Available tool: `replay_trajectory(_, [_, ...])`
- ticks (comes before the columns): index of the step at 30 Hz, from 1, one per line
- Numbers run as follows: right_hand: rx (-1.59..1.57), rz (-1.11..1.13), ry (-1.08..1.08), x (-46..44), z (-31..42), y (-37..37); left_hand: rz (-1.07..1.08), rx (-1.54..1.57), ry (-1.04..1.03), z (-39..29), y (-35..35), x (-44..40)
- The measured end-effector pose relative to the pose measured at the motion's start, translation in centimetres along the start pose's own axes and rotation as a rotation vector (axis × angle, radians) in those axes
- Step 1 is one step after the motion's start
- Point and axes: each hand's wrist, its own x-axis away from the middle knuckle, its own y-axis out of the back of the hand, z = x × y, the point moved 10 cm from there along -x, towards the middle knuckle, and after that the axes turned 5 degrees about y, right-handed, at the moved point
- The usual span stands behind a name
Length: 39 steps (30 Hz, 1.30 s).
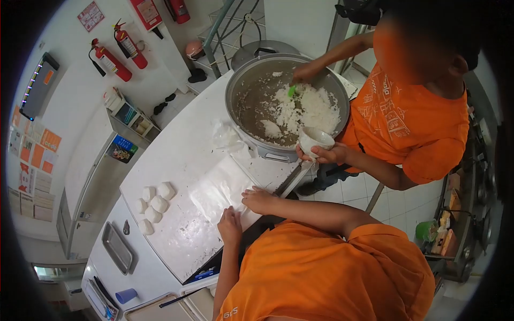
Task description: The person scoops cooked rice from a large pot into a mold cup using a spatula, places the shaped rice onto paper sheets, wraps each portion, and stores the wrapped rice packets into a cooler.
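A stack of thin white wrapping sheets (pixel 214 187) lies on the white table in front of me, its top layer wrinkled. My left hand (pixel 230 225) is closed at the near edge of the sheets, its fingertips pinching the top one. My right hand (pixel 258 201) lies on the stack's right edge, fingers stretched over the sheets. Several white wrapped bundles (pixel 159 204) sit grouped at the left of the table. Beyond the sheets, a crumpled clear plastic bag (pixel 227 137) rests near the pot.
A big metal pot (pixel 233 107) of white rice (pixel 316 104) stands at the back. A co-worker in orange (pixel 412 112) holds a bowl (pixel 314 140) and a green scoop (pixel 292 91) over it. To the left are a metal tray (pixel 117 247) and a blue cup (pixel 126 295).
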Motion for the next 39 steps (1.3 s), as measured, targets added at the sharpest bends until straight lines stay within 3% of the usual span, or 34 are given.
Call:
replay_trajectory(5, [0.045,-0.048,0.023,-0.2,0.2,-0.1,0.058,-0.004,-0.042,-0.2,-0.1,0.4])
replay_trajectory(10, [0.009,0.081,0.02,-0.8,-0.1,-0.7,0.21,0.023,-0.087,-0.4,-0.1,-0.7])
replay_trajectory(15, [-0.014,0.178,0.002,-2.0,-0.4,-0.9,0.167,0.071,-0.111,1.6,-1.0,-1.8])
replay_trajectory(24, [-0.115,0.021,-0.056,-2.5,-0.1,1.2,0.169,0.1,-0.08,1.4,-0.5,-1.6])
replay_trajectory(39, [-0.126,0.151,0.184,-2.9,-1.5,1.0,0.195,-0.022,-0.124,-0.9,-0.8,-1.2])
